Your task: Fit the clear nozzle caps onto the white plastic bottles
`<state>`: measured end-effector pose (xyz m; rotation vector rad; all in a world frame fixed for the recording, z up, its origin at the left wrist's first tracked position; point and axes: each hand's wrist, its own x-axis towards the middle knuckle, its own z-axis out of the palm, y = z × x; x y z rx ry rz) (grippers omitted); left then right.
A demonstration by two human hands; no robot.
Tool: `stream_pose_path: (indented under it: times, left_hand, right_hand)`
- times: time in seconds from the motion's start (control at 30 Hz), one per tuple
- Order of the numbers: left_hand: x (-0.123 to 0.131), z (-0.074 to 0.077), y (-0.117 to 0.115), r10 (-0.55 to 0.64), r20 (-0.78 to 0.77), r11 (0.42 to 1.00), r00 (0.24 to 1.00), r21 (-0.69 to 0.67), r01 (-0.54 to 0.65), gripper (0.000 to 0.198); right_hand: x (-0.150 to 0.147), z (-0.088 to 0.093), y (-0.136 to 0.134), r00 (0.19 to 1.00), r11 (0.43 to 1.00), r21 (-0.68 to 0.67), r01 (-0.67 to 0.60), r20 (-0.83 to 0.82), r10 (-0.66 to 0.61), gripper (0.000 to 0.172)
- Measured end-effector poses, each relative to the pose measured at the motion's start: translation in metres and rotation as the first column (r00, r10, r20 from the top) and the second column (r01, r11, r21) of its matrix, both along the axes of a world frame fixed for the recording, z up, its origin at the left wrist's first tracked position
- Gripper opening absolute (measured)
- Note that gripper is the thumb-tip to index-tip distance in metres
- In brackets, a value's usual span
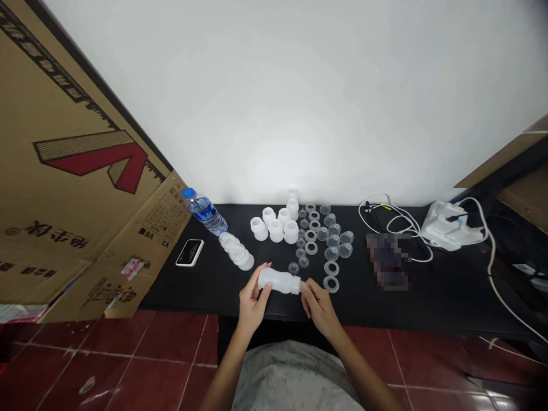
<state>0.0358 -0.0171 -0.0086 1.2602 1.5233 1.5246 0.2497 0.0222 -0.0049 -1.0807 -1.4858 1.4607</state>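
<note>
Bottle (279, 281) lies sideways, cradled by your left hand (253, 299), likely for steadiness; your right hand (318, 303) pinches its neck end. Caps (345, 250) sit beyond it rightward, seemingly grouped for reach.

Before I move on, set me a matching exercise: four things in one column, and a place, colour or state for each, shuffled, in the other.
Things
1. White bottle
2. Water bottle
3. Small white-rimmed device
4. Cardboard box

Place, colour or state
A. Printed with a red shape
B. Topped with a blue cap
C. In the left hand, neck end at the right hand
D. Flat on the black table, dark screen up

Pairs: 1-C, 2-B, 3-D, 4-A
</note>
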Motion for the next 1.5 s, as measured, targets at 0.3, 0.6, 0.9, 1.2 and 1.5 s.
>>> stream_pose_path:
  times: [0.3,0.6,0.9,1.2,1.5]
  left_hand:
    - [0.000,-0.001,-0.001,0.001,0.001,1.000,1.000,-0.009,-0.001,0.053]
    - [0.001,-0.006,0.001,0.024,-0.018,1.000,1.000,-0.009,-0.024,0.053]
    - [-0.003,-0.019,-0.005,0.000,-0.107,1.000,0.994,-0.010,-0.001,0.053]
    - [0.001,-0.005,-0.003,-0.110,-0.163,0.992,0.981,0.042,0.118,0.041]
    - [0.000,0.004,0.000,-0.151,-0.368,0.986,0.917,0.006,0.165,0.035]
  right_hand:
    - [0.000,-0.006,0.004,0.992,0.995,-0.095,0.003,-0.125,-0.015,0.056]
    - [-0.002,-0.009,0.003,0.985,0.999,-0.026,0.043,-0.167,-0.047,0.052]
    - [0.000,-0.005,0.000,0.994,0.999,-0.019,0.036,-0.106,-0.038,0.035]
    - [-0.001,-0.013,0.000,0.974,0.988,0.038,0.152,-0.173,-0.143,0.038]
    - [0.000,-0.017,-0.008,0.980,0.978,0.135,0.160,-0.141,-0.141,0.037]
